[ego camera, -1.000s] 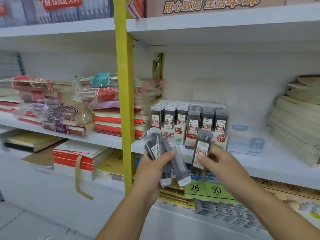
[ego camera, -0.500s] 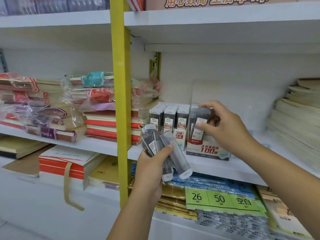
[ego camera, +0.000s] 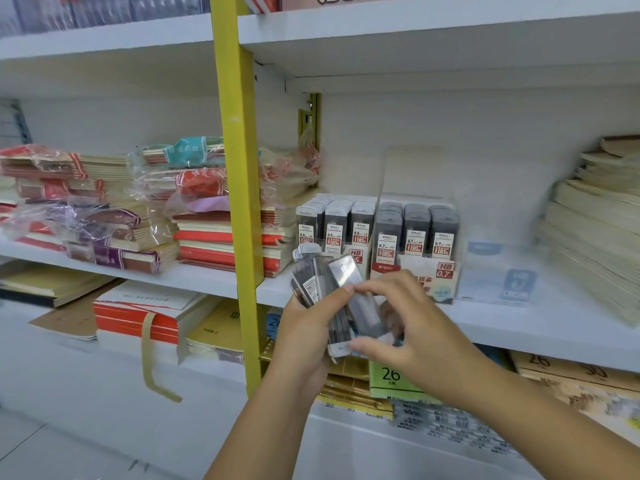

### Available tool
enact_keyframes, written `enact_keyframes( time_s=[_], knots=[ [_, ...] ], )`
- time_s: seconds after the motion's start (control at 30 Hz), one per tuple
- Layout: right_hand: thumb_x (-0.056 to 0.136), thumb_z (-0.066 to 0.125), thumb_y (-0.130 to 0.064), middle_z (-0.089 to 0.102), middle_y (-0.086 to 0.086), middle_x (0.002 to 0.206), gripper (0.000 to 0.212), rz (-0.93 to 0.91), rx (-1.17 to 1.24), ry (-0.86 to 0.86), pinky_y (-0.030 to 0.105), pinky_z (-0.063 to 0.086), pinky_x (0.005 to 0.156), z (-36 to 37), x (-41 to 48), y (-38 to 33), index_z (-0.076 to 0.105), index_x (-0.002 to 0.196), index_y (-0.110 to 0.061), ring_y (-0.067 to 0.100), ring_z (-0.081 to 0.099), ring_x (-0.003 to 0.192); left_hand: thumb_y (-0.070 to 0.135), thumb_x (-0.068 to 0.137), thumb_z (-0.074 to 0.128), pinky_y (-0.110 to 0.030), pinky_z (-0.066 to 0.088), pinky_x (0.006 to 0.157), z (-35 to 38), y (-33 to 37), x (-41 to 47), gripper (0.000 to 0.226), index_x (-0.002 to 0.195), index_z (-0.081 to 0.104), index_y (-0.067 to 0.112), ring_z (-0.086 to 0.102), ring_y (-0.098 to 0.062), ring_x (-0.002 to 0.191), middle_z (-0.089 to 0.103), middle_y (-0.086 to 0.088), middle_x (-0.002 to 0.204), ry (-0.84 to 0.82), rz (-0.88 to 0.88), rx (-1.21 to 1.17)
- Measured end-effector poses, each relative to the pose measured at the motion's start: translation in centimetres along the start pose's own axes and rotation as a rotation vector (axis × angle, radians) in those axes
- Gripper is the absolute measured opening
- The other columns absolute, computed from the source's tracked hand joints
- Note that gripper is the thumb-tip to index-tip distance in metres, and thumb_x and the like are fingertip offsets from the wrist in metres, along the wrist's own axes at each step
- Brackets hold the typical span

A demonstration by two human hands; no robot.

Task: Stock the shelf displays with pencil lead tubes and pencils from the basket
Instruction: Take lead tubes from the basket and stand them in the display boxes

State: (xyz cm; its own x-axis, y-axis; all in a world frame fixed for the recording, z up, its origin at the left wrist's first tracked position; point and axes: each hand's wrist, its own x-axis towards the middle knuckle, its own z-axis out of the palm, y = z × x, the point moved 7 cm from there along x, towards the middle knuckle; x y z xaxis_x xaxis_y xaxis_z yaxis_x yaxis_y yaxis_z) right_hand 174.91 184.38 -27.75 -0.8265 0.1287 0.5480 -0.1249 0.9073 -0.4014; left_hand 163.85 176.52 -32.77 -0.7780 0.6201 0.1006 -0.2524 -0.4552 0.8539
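Our left hand gripped a fan of grey plastic pencil lead tubes near the front edge of the white shelf. Our right hand pinched one. The clear-fronted display boxes looked nearly full, and this handful was left to stock.

Fanned grey lead tubes, perhaps four, before shelf displays

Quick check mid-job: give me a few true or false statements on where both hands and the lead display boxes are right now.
1. The left hand grips a bundle of lead tubes. True.
2. The 0.7 display box stands right of the 0.5 display box. True.
3. The right hand rests on the 0.7 display box. False: it pinches one lead tube in the bundle, in front of that box.
4. Both boxes stand left of the yellow post. False: they stand right of the yellow post.
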Motion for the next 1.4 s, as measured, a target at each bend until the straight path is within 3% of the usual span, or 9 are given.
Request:
enact_keyframes(
  time_s=[0.1,0.2,0.37,0.53,0.67,0.8,1.1,1.27,1.4],
  knots=[
    [0.078,0.077,-0.039,0.027,-0.026,0.125,0.075,0.011,0.027,-0.052,-0.001,0.032,0.091,1.2,-1.0,0.6,0.031,0.137,-0.046,-0.016,0.031,0.120,0.013,0.083,0.076,-0.033,0.060,0.063,0.1,-0.3,-0.5,0.029,0.112,0.071,0.015,0.076,-0.028,0.090,0.078,-0.013,0.101,0.006,-0.012,-0.010],
    [0.083,0.070,-0.017,0.029,-0.022,0.123,0.070,0.031,0.063,-0.018,0.000,0.032,0.090,0.7,-1.5,0.8,0.035,0.139,-0.040,-0.013,0.033,0.118,0.022,0.075,0.079,-0.030,0.059,0.064,0.6,-0.3,-0.8,0.038,0.112,0.071,0.016,0.075,-0.024,0.089,0.078,-0.009,0.101,-0.018,0.012,0.035],
    [0.097,0.051,-0.015,0.052,-0.029,0.098,0.041,0.167,0.241,0.049,0.009,0.044,0.071,-1.5,-1.6,1.8,0.051,0.128,-0.042,-0.003,0.056,0.083,0.036,0.061,0.085,-0.034,0.054,0.066,-0.2,-0.2,-0.8,0.052,0.107,0.069,0.016,0.065,-0.016,0.073,0.069,-0.002,0.075,0.052,0.027,0.108],
    [0.096,0.057,-0.018,0.072,0.005,0.074,0.023,0.346,0.493,0.085,0.030,0.050,0.066,-3.5,-1.8,3.9,0.049,0.110,-0.036,0.014,0.062,0.057,0.027,0.068,0.087,-0.026,0.053,0.057,-1.2,-0.2,-0.5,0.045,0.109,0.069,0.021,0.069,-0.008,0.067,0.076,0.001,0.081,0.114,0.021,0.166],
    [0.095,0.059,-0.014,0.072,0.011,0.075,0.015,0.389,0.621,0.158,0.033,0.052,0.063,-3.8,-1.8,4.6,0.056,0.106,-0.023,0.020,0.062,0.057,0.020,0.078,0.084,-0.033,0.052,0.067,-1.2,-0.4,-0.5,0.033,0.107,0.069,0.024,0.068,-0.013,0.072,0.076,0.001,0.077,0.112,0.012,0.191],
    [0.095,0.058,-0.008,0.073,0.008,0.084,0.030,0.353,0.691,0.277,0.027,0.057,0.070,-4.5,-1.3,4.2,0.066,0.107,-0.035,0.023,0.069,0.074,0.021,0.080,0.082,-0.037,0.053,0.072,-0.9,-0.4,-0.4,0.029,0.105,0.069,0.023,0.067,-0.017,0.077,0.074,0.000,0.074,0.092,0.015,0.208],
    [0.092,0.061,-0.012,0.071,-0.002,0.087,0.021,0.120,0.363,0.530,0.023,0.058,0.066,-12.1,3.1,0.5,0.047,0.094,-0.028,0.010,0.070,0.075,0.024,0.082,0.081,-0.032,0.058,0.066,-1.6,0.5,0.2,0.030,0.106,0.070,0.010,0.072,-0.015,0.068,0.077,-0.006,0.081,0.069,0.034,0.188],
    [0.092,0.063,-0.024,0.068,-0.016,0.084,0.021,0.054,0.043,0.355,0.018,0.054,0.062,-10.6,8.7,-2.1,0.046,0.091,-0.036,-0.004,0.064,0.078,0.020,0.085,0.078,-0.037,0.057,0.067,-3.8,2.0,0.9,0.029,0.107,0.065,0.007,0.069,-0.020,0.065,0.073,-0.008,0.077,0.103,0.085,0.145],
    [0.093,0.061,-0.029,0.066,-0.014,0.094,0.015,0.066,-0.187,0.199,0.037,0.056,0.073,-7.6,12.0,-2.4,0.047,0.099,-0.033,0.005,0.063,0.083,0.023,0.083,0.079,-0.032,0.054,0.063,-5.4,2.6,1.2,0.027,0.104,0.068,0.010,0.068,-0.018,0.064,0.075,-0.007,0.080,0.115,0.078,0.161]
  ],
)
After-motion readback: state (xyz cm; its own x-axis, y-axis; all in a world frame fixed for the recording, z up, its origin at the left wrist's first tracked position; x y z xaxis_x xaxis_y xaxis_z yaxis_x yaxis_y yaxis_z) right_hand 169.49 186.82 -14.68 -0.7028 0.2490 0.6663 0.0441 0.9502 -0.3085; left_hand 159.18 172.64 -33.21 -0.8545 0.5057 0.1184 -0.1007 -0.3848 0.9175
